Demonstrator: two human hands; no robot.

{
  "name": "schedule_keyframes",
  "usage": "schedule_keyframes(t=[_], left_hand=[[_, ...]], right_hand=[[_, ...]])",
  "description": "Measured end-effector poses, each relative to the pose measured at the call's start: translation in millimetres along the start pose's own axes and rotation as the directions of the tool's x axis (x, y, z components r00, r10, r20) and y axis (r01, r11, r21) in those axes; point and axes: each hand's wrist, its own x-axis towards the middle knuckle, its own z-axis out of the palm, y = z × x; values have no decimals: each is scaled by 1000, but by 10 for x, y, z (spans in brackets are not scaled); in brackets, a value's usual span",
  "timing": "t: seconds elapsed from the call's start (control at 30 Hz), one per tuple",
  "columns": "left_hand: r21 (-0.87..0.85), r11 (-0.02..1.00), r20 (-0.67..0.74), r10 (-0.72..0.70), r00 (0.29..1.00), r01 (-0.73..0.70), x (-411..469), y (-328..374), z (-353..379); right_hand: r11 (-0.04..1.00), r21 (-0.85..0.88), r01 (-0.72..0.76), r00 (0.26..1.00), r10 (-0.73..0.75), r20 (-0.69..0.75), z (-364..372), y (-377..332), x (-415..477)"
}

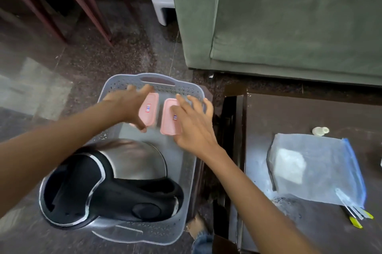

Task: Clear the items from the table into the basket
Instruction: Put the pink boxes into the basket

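Observation:
A grey perforated basket (187, 173) stands on the floor left of the dark table (310, 113). Inside it lie a steel and black electric kettle (132, 173) on its side and two pink lidded containers, one on the left (149, 109) and one on the right (168, 117), side by side at the far end. My left hand (129, 107) is spread over the left container. My right hand (193, 125) is spread over the right one. On both hands the fingers are splayed and do not clasp anything. On the table lie a clear zip bag (316, 169) and a small white cap (320, 131).
Yellow-tipped thin tools (358, 215) lie by the zip bag's near corner. A green sofa (289, 16) stands behind the table. Wooden chair legs (91, 12) and a white stool (163, 1) are at the back left. A foot (196, 227) shows beside the basket.

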Motion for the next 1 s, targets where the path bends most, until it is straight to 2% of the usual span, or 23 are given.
schedule_keyframes(t=[0.13, 0.23, 0.3, 0.37, 0.43, 0.5, 0.57, 0.67, 0.77, 0.93, 1.0], left_hand=[[-127, 992, -38, 17, 999, -22, 90, 93, 82], [-233, 971, -48, 43, 998, -53, 137, 103, 130], [-327, 945, -51, 8, 999, -25, 179, 68, 147], [-476, 875, -35, -115, 993, 85, 232, 2, 140], [-563, 797, 59, -227, 972, 220, 260, -75, 129], [-640, 723, 158, -209, 965, 261, 294, -114, 179], [-715, 648, 186, -185, 965, 262, 324, -86, 220], [-746, 640, 116, -146, 982, 183, 401, 2, 245], [-714, 687, 79, -118, 990, 138, 439, 24, 269], [-783, 612, 86, -65, 994, 108, 430, 21, 312], [-743, 657, 107, -72, 992, 128, 425, 30, 294]], right_hand=[[989, -151, -9, 1000, 11, 15, 78, 19, 10], [987, -157, -35, 999, 40, 30, 100, 7, 38], [986, -159, -43, 999, 47, 21, 102, 1, 35], [989, -134, -64, 998, 64, -2, 95, 4, 20], [988, -120, -96, 995, 95, -15, 81, -8, 13], [986, -124, -116, 993, 113, -33, 71, -30, 9], [985, -113, -130, 990, 124, -61, 64, -42, 5], [983, -99, -152, 985, 141, -103, 53, -43, -4], [985, -102, -139, 986, 128, -110, 61, -47, -1], [985, -85, -152, 985, 144, -94, 61, -56, 2], [985, -79, -154, 985, 147, -93, 60, -55, 7]])
